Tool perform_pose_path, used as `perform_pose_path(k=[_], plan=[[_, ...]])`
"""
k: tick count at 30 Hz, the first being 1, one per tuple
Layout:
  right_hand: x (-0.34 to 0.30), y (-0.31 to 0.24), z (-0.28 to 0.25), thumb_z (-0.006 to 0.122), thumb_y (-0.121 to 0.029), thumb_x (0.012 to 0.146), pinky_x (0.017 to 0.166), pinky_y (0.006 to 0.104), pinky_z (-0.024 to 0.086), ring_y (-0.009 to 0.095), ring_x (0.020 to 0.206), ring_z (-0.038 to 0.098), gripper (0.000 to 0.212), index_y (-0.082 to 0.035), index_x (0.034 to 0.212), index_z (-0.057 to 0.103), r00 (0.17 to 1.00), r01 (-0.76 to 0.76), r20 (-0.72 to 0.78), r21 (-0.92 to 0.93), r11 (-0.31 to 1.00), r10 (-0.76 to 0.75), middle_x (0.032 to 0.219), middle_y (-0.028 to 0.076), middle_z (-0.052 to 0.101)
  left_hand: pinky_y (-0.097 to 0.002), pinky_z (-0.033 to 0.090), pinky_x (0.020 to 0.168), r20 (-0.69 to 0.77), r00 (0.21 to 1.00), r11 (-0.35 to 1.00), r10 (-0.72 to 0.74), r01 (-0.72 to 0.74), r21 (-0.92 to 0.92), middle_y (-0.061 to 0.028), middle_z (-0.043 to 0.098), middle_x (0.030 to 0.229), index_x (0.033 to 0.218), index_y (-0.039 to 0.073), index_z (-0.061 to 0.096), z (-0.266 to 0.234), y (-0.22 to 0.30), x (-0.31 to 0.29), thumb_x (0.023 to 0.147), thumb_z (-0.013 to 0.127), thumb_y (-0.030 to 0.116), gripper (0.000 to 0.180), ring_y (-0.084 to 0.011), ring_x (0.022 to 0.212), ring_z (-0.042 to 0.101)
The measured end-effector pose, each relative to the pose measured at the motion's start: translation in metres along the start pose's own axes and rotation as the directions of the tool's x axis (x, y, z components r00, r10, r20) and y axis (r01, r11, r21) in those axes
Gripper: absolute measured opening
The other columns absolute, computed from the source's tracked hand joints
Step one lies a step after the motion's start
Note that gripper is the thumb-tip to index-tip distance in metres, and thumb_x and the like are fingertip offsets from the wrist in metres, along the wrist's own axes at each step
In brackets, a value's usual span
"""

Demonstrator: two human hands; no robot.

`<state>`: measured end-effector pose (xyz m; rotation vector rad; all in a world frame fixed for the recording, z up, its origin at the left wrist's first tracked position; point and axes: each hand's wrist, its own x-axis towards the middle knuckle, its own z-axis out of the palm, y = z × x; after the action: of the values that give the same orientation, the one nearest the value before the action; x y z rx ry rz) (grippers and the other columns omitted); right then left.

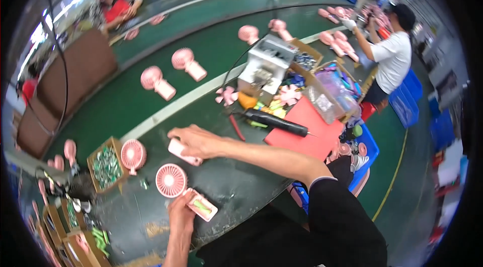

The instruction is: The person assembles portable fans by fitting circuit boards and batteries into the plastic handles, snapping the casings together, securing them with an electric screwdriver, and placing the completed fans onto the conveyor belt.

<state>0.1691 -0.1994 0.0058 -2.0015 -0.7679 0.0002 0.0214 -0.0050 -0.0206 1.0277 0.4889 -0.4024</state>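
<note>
My left hand point(180, 215) is closed on a pink handheld fan near its neck. The fan's round grille head point(171, 180) points away from me, and its handle point(207, 212) is uncovered, with a green cylinder point(202, 207) lying inside. Just beyond it, my right hand point(200, 141) has its fingers curled over a smooth pink handle-shaped piece point(184, 153) close to the bench top. To the left of that piece sits another round pink fan head point(133, 155). A small green part point(144, 183) lies between the two fan heads.
A cardboard box point(121, 179) of small green parts stands at the left. A black electric screwdriver point(276, 121) rests by a red sheet point(322, 139), near a grey-white device point(266, 66). Pink fans point(186, 63) lie on the green conveyor point(126, 101). A co-worker point(395, 51) stands at far right.
</note>
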Motion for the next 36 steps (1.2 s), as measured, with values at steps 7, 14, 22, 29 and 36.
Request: perform_pose_path(k=[7, 14, 22, 29, 36], plan=[[-0.124, -0.011, 0.003, 0.073, -0.005, 0.074, 0.054, 0.0271, 0.046, 0.010, 0.062, 0.055, 0.054, 0.002, 0.124, 0.053, 0.906, -0.384, 0.055, 0.523, 0.761, 0.419, 0.074, 0.004, 0.059, -0.0407, 0.056, 0.079, 0.076, 0.992, 0.993, 0.096, -0.101, 0.062, -0.0158, 0.067, 0.092, 0.103, -0.007, 0.061, 0.004, -0.002, 0.002, 0.085, 0.059, 0.005, 0.021, -0.0292, 0.083, 0.068], [-0.172, -0.015, 0.020, 0.069, 0.004, 0.073, 0.051, 0.0277, 0.053, 0.012, 0.067, 0.060, 0.067, 0.000, 0.134, 0.041, 0.934, -0.158, -0.093, 0.757, 0.634, 0.344, 0.086, 0.007, 0.056, -0.0334, 0.053, 0.079, 0.196, 0.967, 0.948, 0.160, -0.206, 0.242, -0.0082, 0.066, 0.092, 0.100, -0.003, 0.063, 0.004, -0.006, 0.012, 0.087, 0.062, 0.008, 0.017, -0.0193, 0.084, 0.064], [-0.178, -0.023, 0.048, 0.066, -0.013, 0.078, 0.058, 0.0372, 0.050, 0.026, 0.067, 0.061, 0.039, 0.000, 0.111, 0.048, 0.813, -0.064, -0.509, 0.403, 0.913, 0.282, 0.080, 0.016, 0.057, -0.0334, 0.055, 0.073, 0.157, 0.977, 0.941, 0.144, -0.184, 0.284, -0.0073, 0.067, 0.087, 0.096, 0.000, 0.064, -0.002, -0.005, 0.006, 0.089, 0.060, 0.011, 0.014, -0.0183, 0.079, 0.066], [-0.174, -0.026, 0.051, 0.067, -0.018, 0.079, 0.068, 0.0420, 0.048, 0.034, 0.079, 0.059, 0.031, -0.003, 0.099, 0.050, 0.791, -0.153, -0.598, 0.014, 0.988, 0.130, 0.089, 0.014, 0.055, -0.0341, 0.055, 0.074, 0.284, 0.957, 0.970, 0.063, -0.126, 0.209, -0.0079, 0.066, 0.086, 0.096, 0.000, 0.063, -0.004, 0.005, 0.006, 0.087, 0.060, 0.013, 0.015, -0.0205, 0.079, 0.066], [-0.170, -0.022, 0.052, 0.069, -0.015, 0.078, 0.068, 0.0397, 0.048, 0.032, 0.079, 0.057, 0.026, -0.002, 0.096, 0.054, 0.797, -0.198, -0.597, -0.113, 0.974, 0.093, 0.089, 0.013, 0.053, -0.0361, 0.055, 0.078, 0.286, 0.957, 0.992, 0.054, -0.085, 0.096, -0.0081, 0.067, 0.087, 0.099, 0.000, 0.062, -0.007, 0.003, 0.008, 0.085, 0.061, 0.009, 0.017, -0.0218, 0.080, 0.066]])
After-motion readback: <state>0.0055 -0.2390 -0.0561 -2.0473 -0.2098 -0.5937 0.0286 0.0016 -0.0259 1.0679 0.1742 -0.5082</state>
